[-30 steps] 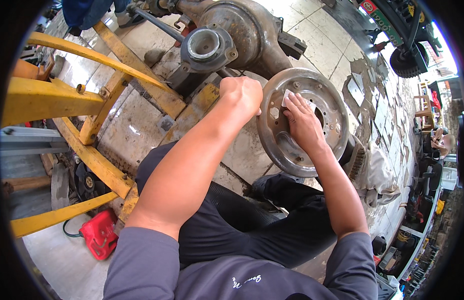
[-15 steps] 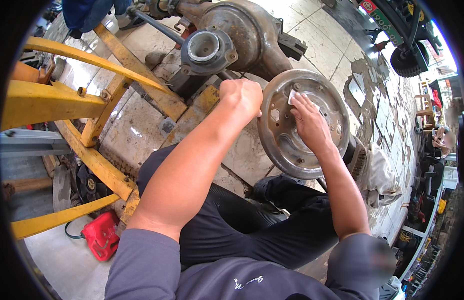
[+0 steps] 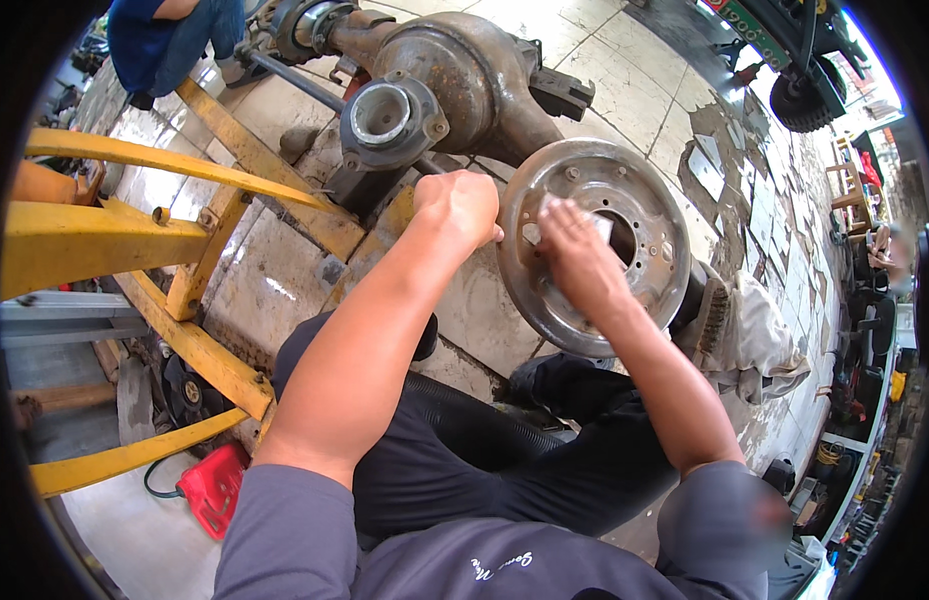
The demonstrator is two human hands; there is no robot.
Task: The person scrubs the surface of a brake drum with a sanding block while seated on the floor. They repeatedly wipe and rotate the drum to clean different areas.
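Note:
A round, greyish-brown metal brake backing plate (image 3: pixel 657 205) stands tilted toward me, with a big centre hole and smaller holes around it. My left hand (image 3: pixel 458 208) is closed at its left rim; the thumb shows at the edge and the other fingers are mostly hidden. Pressed flat against the plate's face, left of the centre hole, is my right hand (image 3: pixel 582 255). Under its fingers it holds a small white sheet (image 3: pixel 602 228), partly covered; whether paper or cloth, I cannot tell.
Behind the plate lies a rusty axle housing (image 3: pixel 450 80) with a flanged hub (image 3: pixel 382 118). A yellow metal frame (image 3: pixel 105 240) fills the left side, a red case (image 3: pixel 215 488) below it. A pale rag (image 3: pixel 750 340) hangs at right near a brush (image 3: pixel 712 318). Another person (image 3: pixel 165 50) is at upper left.
My right hand has slid with the white sheet across the plate, leftward and down, uncovering more of the centre hole. The left hand stays at the rim. The whole view has shifted slightly.

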